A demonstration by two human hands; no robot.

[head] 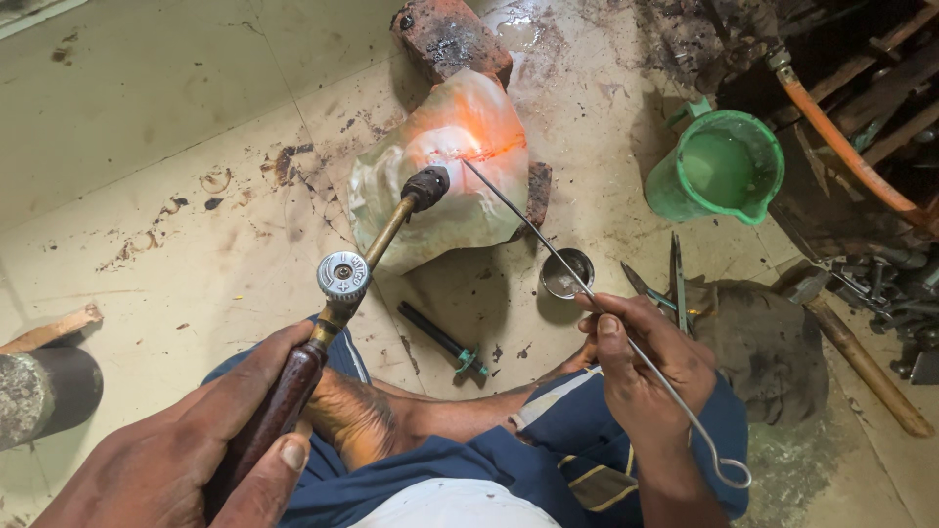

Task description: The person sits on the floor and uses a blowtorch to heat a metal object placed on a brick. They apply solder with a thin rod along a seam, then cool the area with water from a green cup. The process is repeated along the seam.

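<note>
Green plastic jug upper right, small round tin and shears near the right knee, dark tool on the floor between. Bare floor open to the left. Left hand clenched round the blowtorch, nozzle at the glowing stone block. Right hand pinching a thin wire rod, tip touching the hot spot.
</note>
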